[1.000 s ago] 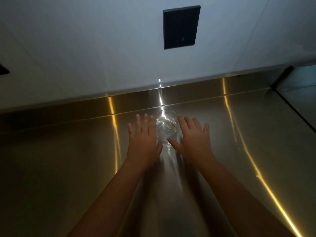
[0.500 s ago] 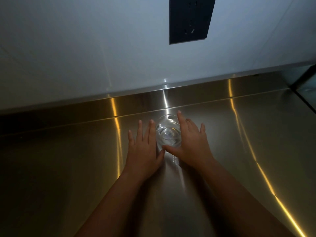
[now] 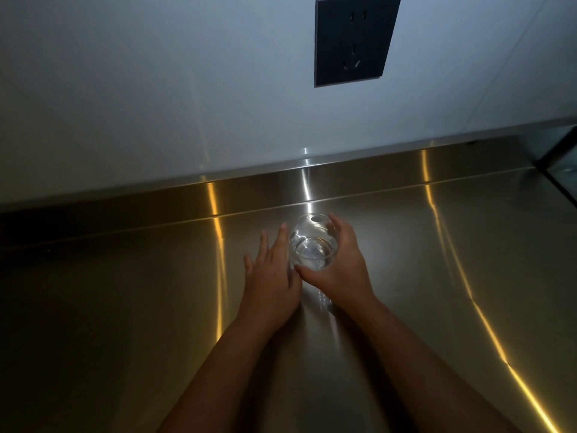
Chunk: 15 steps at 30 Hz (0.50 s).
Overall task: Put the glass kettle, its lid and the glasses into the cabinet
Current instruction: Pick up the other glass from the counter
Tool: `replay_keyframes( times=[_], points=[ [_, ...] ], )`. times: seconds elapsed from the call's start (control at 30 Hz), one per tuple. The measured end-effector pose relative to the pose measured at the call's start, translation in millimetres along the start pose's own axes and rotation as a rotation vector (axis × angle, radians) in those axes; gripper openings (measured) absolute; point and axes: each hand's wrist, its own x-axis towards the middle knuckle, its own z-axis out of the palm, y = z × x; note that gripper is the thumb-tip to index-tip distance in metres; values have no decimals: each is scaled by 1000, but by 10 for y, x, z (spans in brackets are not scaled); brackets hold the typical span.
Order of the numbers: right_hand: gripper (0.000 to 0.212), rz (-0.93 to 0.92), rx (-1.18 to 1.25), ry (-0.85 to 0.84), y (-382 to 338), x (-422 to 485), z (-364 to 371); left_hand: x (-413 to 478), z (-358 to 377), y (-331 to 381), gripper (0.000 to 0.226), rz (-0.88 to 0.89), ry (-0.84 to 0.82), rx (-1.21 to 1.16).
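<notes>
Steel counter [image 3: 125, 307], clear glass [image 3: 313, 248] clasped in curled right grip [image 3: 343, 270], left grip [image 3: 270, 279] flat just beside

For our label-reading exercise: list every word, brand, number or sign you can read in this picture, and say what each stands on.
None: no word, number or brand can be read here.
The dark wall socket shows only plug slots, no print.
The glass and the steel counter carry no visible marking.

Steel counter [image 3: 125, 307], white wall [image 3: 156, 89], dark socket [image 3: 354, 39]
</notes>
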Motion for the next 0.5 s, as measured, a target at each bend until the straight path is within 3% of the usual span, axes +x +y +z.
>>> replay_keyframes(
  times=[0.13, 0.3, 0.37, 0.5],
  points=[
    [94, -8, 49, 7, -64, -91, -26, -90, 1, 130, 60, -261, 134, -654],
    [95, -23, 96, -14, -185, -188, -158, -165, -128, 164, 42, -721, 45, -1447],
    [96, -41, 119, -29, -234, -242, -212, -231, -192, 144, 49, -792, -18, -1616],
    [90, -74, 176, -55, -365, -382, -308, -411, -306, 201, 62, -770, -93, -1811]
  ],
)
